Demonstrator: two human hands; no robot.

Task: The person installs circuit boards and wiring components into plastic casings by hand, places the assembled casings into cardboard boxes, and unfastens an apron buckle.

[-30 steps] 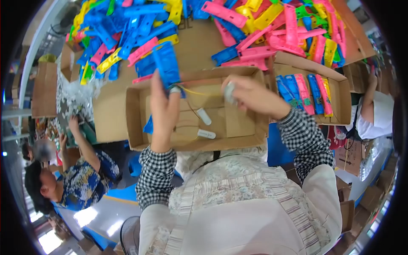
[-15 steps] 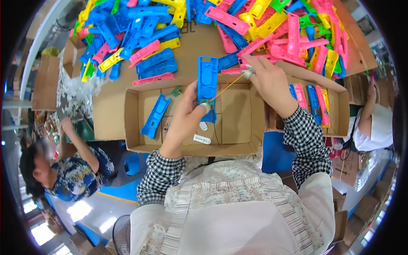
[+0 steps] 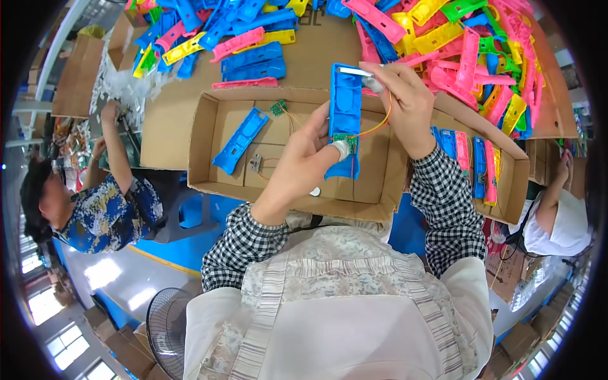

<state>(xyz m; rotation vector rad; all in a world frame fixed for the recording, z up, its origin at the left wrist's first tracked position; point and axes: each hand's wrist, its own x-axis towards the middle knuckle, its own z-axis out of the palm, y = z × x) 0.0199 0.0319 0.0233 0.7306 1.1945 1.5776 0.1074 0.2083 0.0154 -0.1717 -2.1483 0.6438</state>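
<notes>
My left hand (image 3: 304,155) grips a blue plastic shell (image 3: 347,107) with an open, compartmented inside. Its thumb, with a whitish cover on the tip, presses at a small green circuit board (image 3: 342,142) in the shell's near part. My right hand (image 3: 405,95) is closed at the shell's far end, pinching a thin whitish strip (image 3: 354,71) that lies across it. Red and yellow wires (image 3: 380,125) curve from the board up to the right fingers. Below lies another blue shell (image 3: 240,140) in the cardboard box, beside a loose green board (image 3: 278,108) with wires.
The cardboard box (image 3: 204,136) spans the space before me. A second box (image 3: 518,171) at the right holds several filled shells. Piles of coloured shells (image 3: 468,57) cover the table's far side. Co-workers (image 3: 95,196) sit left and right; a fan (image 3: 166,332) stands behind.
My right hand has come in from the right to the shell's far end. The wires, stretched straight before, now bow in a loop. The whitish strip shows across the shell. The view has shifted.
</notes>
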